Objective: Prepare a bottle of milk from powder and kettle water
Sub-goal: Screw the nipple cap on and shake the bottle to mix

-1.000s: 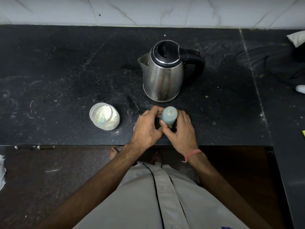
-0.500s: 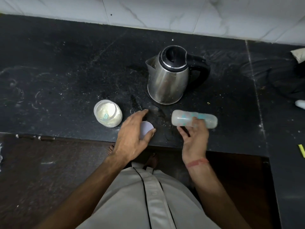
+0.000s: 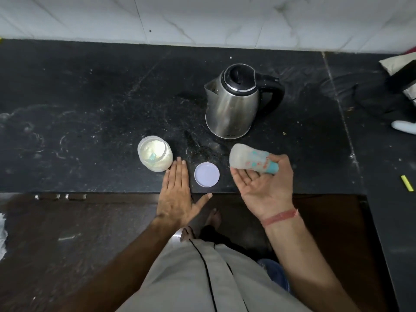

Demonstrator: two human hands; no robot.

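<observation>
The right hand (image 3: 265, 188) held the bottle (image 3: 252, 159) tilted, palm up, below the kettle (image 3: 231, 106). The left hand (image 3: 176, 192) lay flat, fingers extended, between powder jar (image 3: 155, 156) and lid (image 3: 206, 174), apparently touching neither.

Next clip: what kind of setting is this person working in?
Most likely a home kitchen: a dark speckled stone counter against a white marble-look tiled wall, with a stainless steel electric kettle and an open clear jar of milk powder on it.

Brushed metal kettle (image 3: 231, 109); translucent plastic bottle (image 3: 249, 159); dusty, speckled stone counter (image 3: 90, 97).
</observation>
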